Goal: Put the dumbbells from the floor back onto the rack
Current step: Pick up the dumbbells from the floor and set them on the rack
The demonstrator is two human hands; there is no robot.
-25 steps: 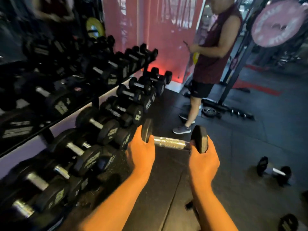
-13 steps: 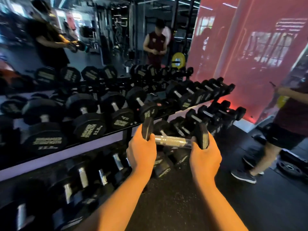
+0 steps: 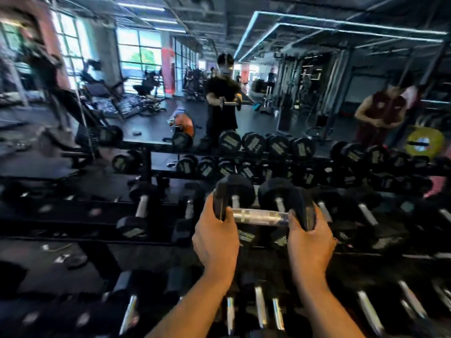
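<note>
Both hands hold one dumbbell [image 3: 262, 215] level in the air in front of the rack [image 3: 156, 242]. Left hand [image 3: 216, 242] wraps the dumbbell's left head, thumb on the inner face beside the handle, the fingers hidden behind the black head. Right hand [image 3: 311, 245] grips the right head the same way, thumb up against its inner side. The chrome handle runs crosswise between the two hands, bare and untouched. The dumbbell hangs above the rack's middle tier, just before two black dumbbells [image 3: 258, 193] that lie there with their handles pointing toward the camera.

The rack spans the whole width of the view in tiers. More dumbbells fill the right part of the middle tier and the tier below the forearms, their chrome handles lying front to back. On the left part of the middle tier two dumbbells [image 3: 161, 211] lie well apart from the rest, with bare shelf to their left.

Behind the rack a mirror [image 3: 268, 81] shows the gym room, the person in dark clothes holding the dumbbell, and another person [image 3: 385, 111] in a dark red top at the right. Blur softens much of the scene.
</note>
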